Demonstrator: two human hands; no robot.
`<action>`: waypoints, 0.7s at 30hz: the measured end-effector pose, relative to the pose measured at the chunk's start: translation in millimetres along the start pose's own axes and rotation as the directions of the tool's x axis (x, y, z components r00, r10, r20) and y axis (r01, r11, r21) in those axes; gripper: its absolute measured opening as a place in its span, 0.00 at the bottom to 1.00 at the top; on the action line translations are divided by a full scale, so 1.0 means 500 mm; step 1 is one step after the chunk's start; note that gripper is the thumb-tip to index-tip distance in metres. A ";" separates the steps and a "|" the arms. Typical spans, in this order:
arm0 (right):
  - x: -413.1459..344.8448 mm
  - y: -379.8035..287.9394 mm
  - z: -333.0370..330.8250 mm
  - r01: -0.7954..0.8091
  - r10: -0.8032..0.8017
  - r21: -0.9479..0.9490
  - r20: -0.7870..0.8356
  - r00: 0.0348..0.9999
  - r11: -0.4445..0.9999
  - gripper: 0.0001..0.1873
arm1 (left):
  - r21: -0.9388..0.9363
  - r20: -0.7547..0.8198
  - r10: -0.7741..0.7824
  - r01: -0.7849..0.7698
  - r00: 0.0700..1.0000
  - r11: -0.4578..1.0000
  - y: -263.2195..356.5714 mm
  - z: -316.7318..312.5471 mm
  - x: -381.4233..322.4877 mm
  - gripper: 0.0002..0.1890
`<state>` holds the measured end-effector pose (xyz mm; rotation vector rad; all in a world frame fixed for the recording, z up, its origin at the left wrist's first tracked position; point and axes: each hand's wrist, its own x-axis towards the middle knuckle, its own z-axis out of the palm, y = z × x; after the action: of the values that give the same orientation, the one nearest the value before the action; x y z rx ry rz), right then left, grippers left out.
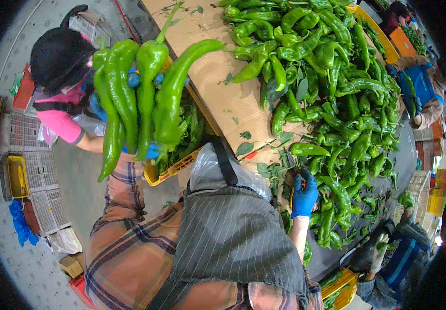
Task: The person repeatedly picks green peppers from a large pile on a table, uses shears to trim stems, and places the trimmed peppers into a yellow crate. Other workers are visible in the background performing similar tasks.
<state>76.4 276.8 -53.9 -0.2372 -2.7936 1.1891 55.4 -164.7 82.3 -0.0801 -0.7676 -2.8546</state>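
Observation:
My left hand [151,151], in a blue glove, holds several long green peppers [151,73] up close before me. They hide most of the palm; blue fingertips show between them. My right hand [304,192], also blue-gloved, is low at the table's near edge. Its fingers curl around what looks like a pair of hand snips [290,159], with a dark pointed tip and a bit of yellow by the palm. Beside that hand spreads a large heap of green peppers [347,104]. Loose leaves [271,170] lie by the snips.
Below my left hand stands a yellow crate [178,168] holding peppers. A co-worker in a black hat [62,58] is close on the left. Other co-workers, one in a blue apron [420,85], stand across the wooden table [215,81]. White crates [46,166] line the left floor.

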 end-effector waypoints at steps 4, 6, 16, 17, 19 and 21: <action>0.003 0.006 0.000 -0.007 0.006 0.019 0.019 1.000 1.000 0.12 | 0.170 -0.130 -0.011 0.033 0.991 0.985 0.012 -0.027 -0.028 0.29; 0.002 0.009 0.002 -0.016 0.015 0.017 0.021 1.000 1.000 0.12 | 0.336 -0.205 -0.095 0.162 0.974 0.928 -0.002 -0.060 -0.038 0.29; 0.001 -0.015 -0.013 0.089 -0.080 -0.113 0.077 0.994 0.990 0.12 | 0.479 -0.835 -0.165 0.841 0.525 0.252 -0.095 -0.366 0.008 0.25; 0.001 -0.016 -0.015 0.134 -0.128 -0.082 0.072 0.989 0.988 0.12 | 0.601 -0.756 -0.098 0.745 0.648 0.289 -0.102 -0.386 -0.002 0.25; -0.001 -0.016 -0.017 0.098 -0.096 -0.094 0.031 0.995 0.991 0.11 | 0.800 -0.543 0.024 0.509 0.839 0.319 -0.113 -0.413 -0.021 0.26; -0.005 -0.013 -0.015 0.124 -0.124 -0.044 -0.002 0.992 0.991 0.11 | 0.789 -0.565 -0.014 0.545 0.825 0.284 -0.108 -0.429 -0.043 0.26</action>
<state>79.2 277.2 -43.9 -0.0680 -2.7866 1.1000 65.0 -222.9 -132.0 0.9702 -2.3349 -1.9606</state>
